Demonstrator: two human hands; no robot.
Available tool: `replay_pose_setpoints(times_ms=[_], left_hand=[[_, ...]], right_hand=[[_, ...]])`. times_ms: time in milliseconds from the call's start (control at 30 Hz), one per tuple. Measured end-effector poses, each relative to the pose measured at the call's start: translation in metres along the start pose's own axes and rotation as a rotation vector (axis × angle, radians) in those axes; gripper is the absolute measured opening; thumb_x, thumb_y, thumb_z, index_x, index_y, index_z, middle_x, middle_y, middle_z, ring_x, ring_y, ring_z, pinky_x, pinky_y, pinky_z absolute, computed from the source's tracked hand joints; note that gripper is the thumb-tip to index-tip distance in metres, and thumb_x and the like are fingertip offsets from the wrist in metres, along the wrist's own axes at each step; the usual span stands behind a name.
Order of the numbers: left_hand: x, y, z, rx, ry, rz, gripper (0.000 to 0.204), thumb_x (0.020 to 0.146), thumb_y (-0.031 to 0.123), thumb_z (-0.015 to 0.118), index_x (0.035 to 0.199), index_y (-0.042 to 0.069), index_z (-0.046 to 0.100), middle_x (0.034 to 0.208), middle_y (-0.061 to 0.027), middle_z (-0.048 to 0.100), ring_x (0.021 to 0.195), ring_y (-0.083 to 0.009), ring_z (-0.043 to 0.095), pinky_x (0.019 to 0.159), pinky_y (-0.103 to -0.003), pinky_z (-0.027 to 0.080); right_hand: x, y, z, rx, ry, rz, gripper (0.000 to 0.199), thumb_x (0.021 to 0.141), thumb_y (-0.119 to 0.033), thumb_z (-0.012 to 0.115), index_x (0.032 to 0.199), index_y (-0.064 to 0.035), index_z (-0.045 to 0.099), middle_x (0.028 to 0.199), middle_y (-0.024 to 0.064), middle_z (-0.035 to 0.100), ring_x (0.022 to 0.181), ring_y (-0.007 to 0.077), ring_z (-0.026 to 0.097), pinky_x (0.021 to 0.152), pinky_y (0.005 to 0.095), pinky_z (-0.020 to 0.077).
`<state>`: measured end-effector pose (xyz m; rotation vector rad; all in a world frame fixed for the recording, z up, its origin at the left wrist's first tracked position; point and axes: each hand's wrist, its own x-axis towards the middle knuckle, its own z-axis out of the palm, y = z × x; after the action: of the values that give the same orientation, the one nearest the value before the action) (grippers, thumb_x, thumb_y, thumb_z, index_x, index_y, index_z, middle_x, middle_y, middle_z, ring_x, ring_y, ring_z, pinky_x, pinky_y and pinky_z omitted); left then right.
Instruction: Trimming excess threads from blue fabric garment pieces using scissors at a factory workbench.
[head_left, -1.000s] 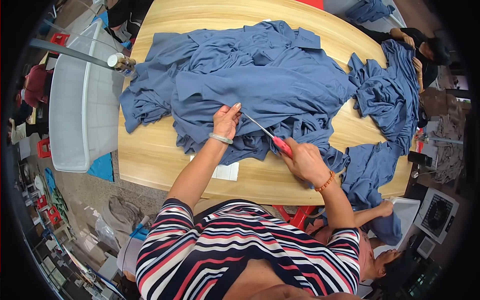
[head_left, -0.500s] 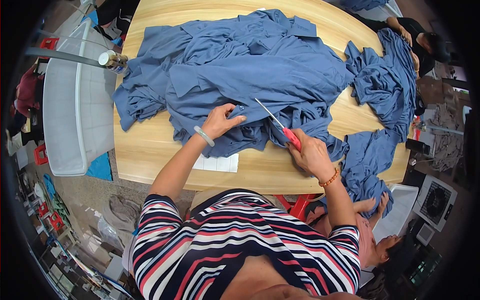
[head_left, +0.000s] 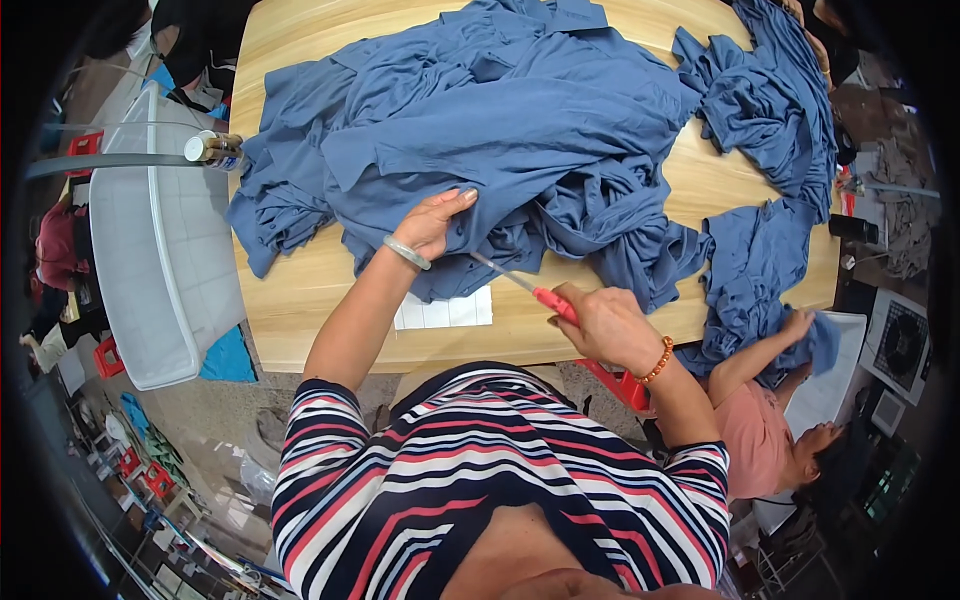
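The left hand (head_left: 436, 222) is laid flat on the heap of blue garments (head_left: 500, 130), the fingers stretched and a little apart, so that the cloth is pressed down and not gripped. A pale bangle (head_left: 406, 252) is worn at its wrist. The right hand (head_left: 606, 325) is closed around the red handle of the scissors (head_left: 520, 282), and the blades are pointed up and to the left, their tip just beside the lower edge of the cloth under the left hand.

Compared with half a second ago, the left hand is found at nearly the same place on the cloth, and the scissors are drawn a little lower and closer to the table edge; this is judged as a trimming step at the hem still in progress.

The garments are spread over most of the wooden table (head_left: 300, 290). A white paper (head_left: 445, 310) is lying at the near edge. At the right, another person's hand (head_left: 798, 322) is holding blue cloth.
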<state>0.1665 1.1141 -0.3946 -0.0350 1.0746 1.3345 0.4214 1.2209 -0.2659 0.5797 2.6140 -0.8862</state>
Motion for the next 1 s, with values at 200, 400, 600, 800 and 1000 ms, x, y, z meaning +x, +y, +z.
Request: replay_pose_setpoints(times_ms=[200,400,600,800,1000], left_hand=[[-0.003,0.002,0.0,-0.114,-0.049,-0.026,0.022,0.091,0.015,0.065,0.108,0.002,0.061,0.109,-0.0057,0.064,0.101,-0.0137,0.059,0.093,-0.026,0.046],[-0.003,-0.004,-0.012,-0.187,-0.109,-0.054,0.021,0.094,0.013,0.06,0.11,0.001,0.06,0.113,-0.0073,0.063,0.105,-0.0155,0.059,0.093,-0.029,0.048],[-0.024,0.0,0.01,0.102,-0.002,0.284,0.022,0.095,0.014,0.059,0.108,-0.002,0.064,0.103,-0.0027,0.065,0.093,-0.0099,0.059,0.084,-0.023,0.048],[-0.106,0.016,0.102,0.736,-0.203,0.846,0.026,0.084,0.007,0.067,0.108,-0.002,0.065,0.104,-0.0085,0.066,0.09,-0.0147,0.059,0.078,-0.028,0.048],[-0.136,-0.026,0.182,0.567,-1.087,0.713,0.023,0.088,0.01,0.061,0.109,0.0,0.063,0.11,-0.0164,0.061,0.097,-0.0321,0.059,0.085,-0.039,0.045]], right_hand=[[0.0,-0.015,0.012,0.015,-0.058,-0.015,0.029,0.087,-0.029,0.062,0.105,-0.0073,0.059,0.063,0.019,0.06,0.064,0.0378,0.062,0.058,0.0456,0.0468],[-0.003,-0.027,0.012,0.01,-0.08,0.026,0.028,0.087,-0.029,0.062,0.106,-0.0083,0.059,0.066,0.0186,0.061,0.065,0.0384,0.062,0.06,0.0477,0.0464],[-0.004,-0.009,0.02,0.037,0.114,0.131,0.031,0.087,-0.031,0.063,0.109,-0.0099,0.058,0.069,0.018,0.063,0.068,0.0381,0.063,0.06,0.0479,0.0467],[0.015,-0.012,0.044,-0.052,0.017,0.107,0.035,0.087,-0.025,0.059,0.117,-0.0068,0.054,0.088,0.0197,0.067,0.077,0.0331,0.066,0.064,0.045,0.048],[0.021,0.059,0.071,-0.077,0.468,-0.013,0.04,0.088,-0.023,0.057,0.123,-0.0053,0.053,0.107,0.0223,0.064,0.095,0.0353,0.063,0.079,0.0431,0.0484]])
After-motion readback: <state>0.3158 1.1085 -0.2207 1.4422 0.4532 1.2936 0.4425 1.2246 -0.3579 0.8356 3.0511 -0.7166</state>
